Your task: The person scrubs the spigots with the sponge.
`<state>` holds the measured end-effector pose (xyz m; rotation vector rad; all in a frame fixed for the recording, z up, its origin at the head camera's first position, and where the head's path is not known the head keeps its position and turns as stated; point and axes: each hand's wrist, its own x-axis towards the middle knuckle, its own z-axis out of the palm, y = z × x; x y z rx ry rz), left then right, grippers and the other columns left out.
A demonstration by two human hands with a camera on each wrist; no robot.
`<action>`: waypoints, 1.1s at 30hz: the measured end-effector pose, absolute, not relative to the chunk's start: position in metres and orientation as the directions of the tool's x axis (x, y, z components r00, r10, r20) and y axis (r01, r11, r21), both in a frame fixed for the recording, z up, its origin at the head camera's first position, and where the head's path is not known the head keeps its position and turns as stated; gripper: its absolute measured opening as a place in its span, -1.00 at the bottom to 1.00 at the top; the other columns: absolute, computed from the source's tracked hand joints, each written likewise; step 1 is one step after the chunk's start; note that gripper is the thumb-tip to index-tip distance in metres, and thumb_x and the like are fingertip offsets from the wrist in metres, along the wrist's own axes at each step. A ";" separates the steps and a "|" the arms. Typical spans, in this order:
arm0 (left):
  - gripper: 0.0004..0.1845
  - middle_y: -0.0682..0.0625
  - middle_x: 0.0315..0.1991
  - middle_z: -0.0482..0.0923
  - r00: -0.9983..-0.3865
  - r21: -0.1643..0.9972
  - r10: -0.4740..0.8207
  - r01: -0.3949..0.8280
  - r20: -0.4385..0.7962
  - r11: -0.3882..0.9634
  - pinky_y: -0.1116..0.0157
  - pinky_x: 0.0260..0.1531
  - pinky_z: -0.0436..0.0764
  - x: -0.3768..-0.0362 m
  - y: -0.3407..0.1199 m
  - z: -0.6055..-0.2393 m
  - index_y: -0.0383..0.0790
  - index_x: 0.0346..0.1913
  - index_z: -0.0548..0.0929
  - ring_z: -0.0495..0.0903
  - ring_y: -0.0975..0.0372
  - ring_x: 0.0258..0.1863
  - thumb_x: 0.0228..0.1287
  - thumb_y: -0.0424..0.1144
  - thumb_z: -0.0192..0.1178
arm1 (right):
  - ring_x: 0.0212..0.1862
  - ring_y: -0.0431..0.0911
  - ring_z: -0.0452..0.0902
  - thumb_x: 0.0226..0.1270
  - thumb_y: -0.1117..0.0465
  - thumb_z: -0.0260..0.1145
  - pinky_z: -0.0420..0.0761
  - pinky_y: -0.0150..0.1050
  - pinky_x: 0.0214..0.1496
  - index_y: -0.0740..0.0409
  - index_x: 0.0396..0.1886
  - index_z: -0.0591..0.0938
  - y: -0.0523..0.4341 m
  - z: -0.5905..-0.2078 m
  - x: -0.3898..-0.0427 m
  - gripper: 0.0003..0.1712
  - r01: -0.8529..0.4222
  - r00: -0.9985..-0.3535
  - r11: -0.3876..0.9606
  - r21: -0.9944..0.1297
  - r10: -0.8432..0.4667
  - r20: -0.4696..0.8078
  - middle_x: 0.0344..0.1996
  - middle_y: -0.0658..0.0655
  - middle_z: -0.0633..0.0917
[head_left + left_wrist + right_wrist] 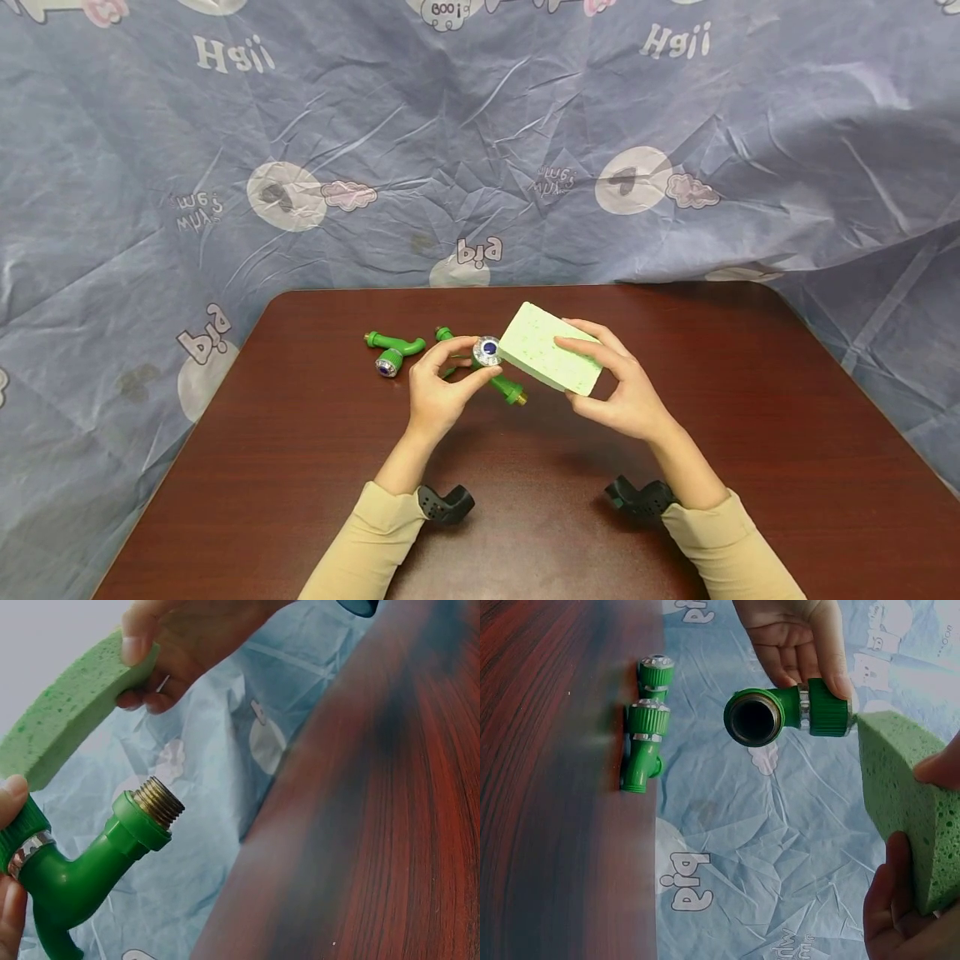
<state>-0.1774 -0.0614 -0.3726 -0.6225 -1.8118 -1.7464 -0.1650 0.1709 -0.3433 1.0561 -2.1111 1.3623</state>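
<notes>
My left hand (pixel 438 396) grips a green plastic faucet (pixel 86 877) by its ribbed knob, thumb and fingers on opposite sides. The faucet is held up above the table, its brass threaded end pointing away from the hand. A blue and silver cap tops the knob (pixel 489 350). In my right hand (pixel 633 396) is a light green sponge block (pixel 551 346), pinched between thumb and fingers. One end of the sponge is right at the capped face of the knob, as the right wrist view (pixel 900 772) also has it.
Two more green faucets lie on the dark red-brown table beyond my left hand: one faucet (pixel 390 354) at the left, the other (pixel 444 333) partly hidden behind the hand. A patterned blue-grey cloth (pixel 480 150) hangs behind the table (pixel 750 417).
</notes>
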 end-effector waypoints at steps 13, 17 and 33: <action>-0.58 -0.37 -0.16 0.57 -0.818 0.819 -0.060 0.574 0.572 -0.011 -0.08 -0.19 0.59 -0.180 -0.065 -0.368 -0.60 -0.10 0.57 0.57 0.03 -0.24 -0.12 -0.61 0.40 | 0.23 0.01 0.28 -0.24 0.50 0.37 0.34 -0.33 0.02 0.17 0.13 0.56 0.185 -0.370 -0.183 -0.26 -0.730 -0.680 0.284 -0.622 -0.396 0.617 0.26 0.15 0.37; -0.59 -0.33 -0.11 0.60 -0.834 0.835 -0.046 0.551 0.550 -0.007 -0.04 -0.17 0.59 -0.179 -0.066 -0.367 -0.56 -0.09 0.57 0.58 0.02 -0.19 -0.09 -0.58 0.39 | 0.21 0.08 0.28 -0.26 0.57 0.35 0.32 -0.35 0.03 0.31 0.09 0.55 0.176 -0.357 -0.172 -0.29 -0.728 -0.682 0.293 -0.620 -0.408 0.607 0.22 0.30 0.37; -0.48 -0.28 0.08 0.52 -0.882 0.892 0.134 0.451 0.452 -0.041 0.03 0.01 0.54 -0.197 -0.082 -0.389 -0.46 0.14 0.51 0.53 -0.03 0.03 0.04 -0.58 0.31 | 0.16 0.18 0.30 -0.28 0.62 0.32 0.34 -0.38 -0.02 0.44 0.02 0.54 0.165 -0.347 -0.164 -0.34 -0.724 -0.689 0.310 -0.617 -0.385 0.614 0.17 0.41 0.38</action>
